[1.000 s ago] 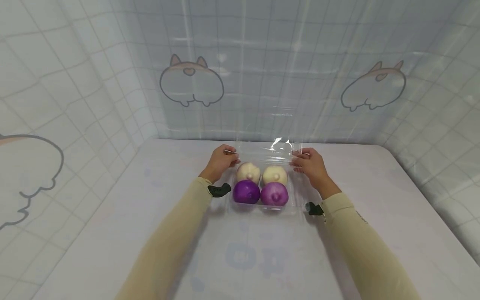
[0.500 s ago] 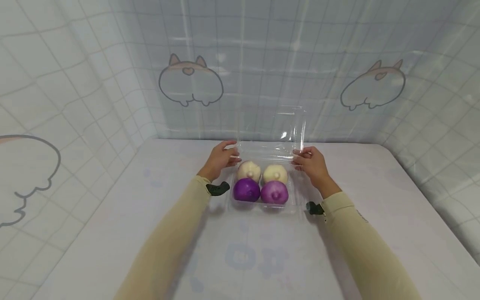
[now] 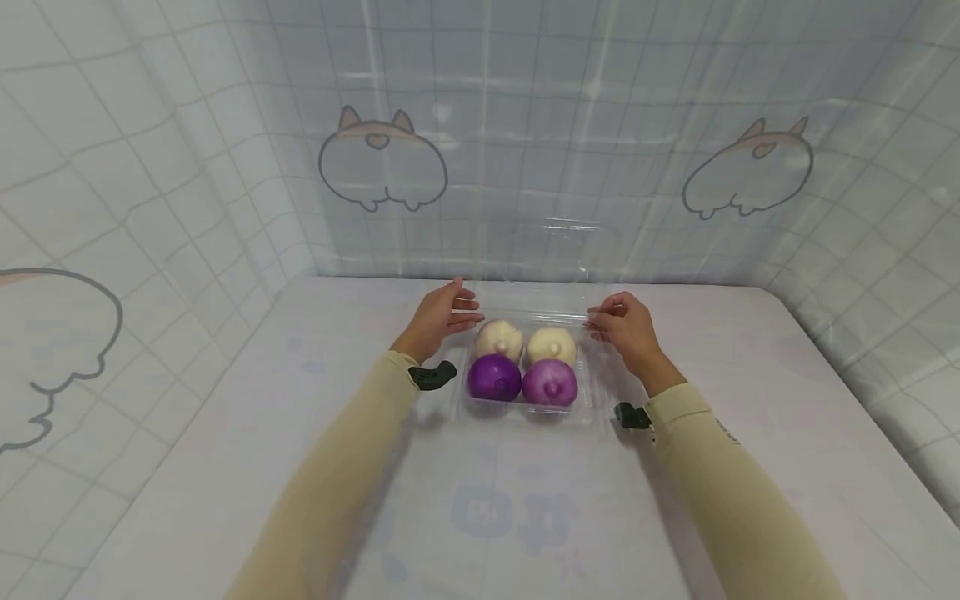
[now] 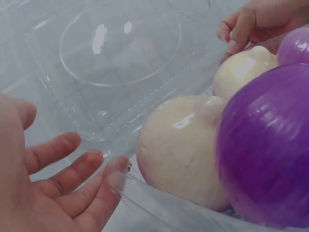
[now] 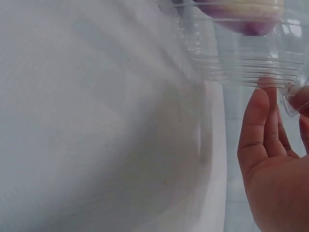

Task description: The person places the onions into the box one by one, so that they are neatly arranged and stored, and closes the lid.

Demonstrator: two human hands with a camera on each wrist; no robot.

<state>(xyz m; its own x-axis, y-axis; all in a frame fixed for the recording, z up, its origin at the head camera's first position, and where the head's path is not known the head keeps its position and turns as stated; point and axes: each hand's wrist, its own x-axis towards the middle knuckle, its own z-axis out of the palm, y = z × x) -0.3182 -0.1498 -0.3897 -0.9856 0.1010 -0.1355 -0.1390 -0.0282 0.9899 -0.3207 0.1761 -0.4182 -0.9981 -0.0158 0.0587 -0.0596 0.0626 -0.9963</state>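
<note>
The clear lid (image 3: 542, 258) nearly vanishes against the far wall in the head view. The right wrist view cuts off the onions (image 5: 239, 14) at its top edge and the right hand (image 5: 275, 169) at its right edge.

Head view looks down over the clear box (image 3: 525, 367); both wrist views hug its far corners.

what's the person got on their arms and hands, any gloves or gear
No gloves: both hands are bare, the left hand and the right hand. Each arm is covered to the wrist by a snug, plain beige sleeve. A small black device sits at the left wrist, and a similar one at the right wrist. No rings or watches show.
</note>
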